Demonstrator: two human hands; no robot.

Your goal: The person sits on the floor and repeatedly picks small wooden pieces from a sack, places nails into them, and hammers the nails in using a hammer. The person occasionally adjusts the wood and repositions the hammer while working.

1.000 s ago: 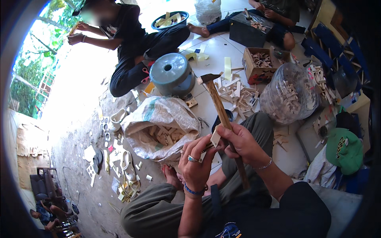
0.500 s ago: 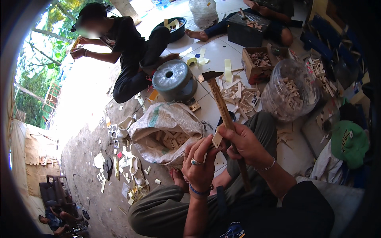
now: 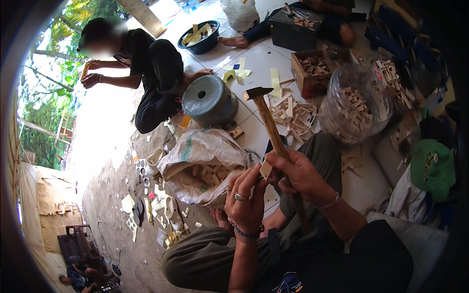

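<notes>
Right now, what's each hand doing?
Left hand: fingers pinching a small wooden piece.
Right hand: closed around the hammer handle.

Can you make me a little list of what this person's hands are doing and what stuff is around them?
left hand: pinches a small wooden piece, ring on one finger
right hand: grips the hammer by its wooden handle, head raised
beside the knees: open sack of wood bits
on the floor: grey upturned bucket, clear bag of wooden blocks, cardboard box of pieces
nearby: another person sits working
</notes>
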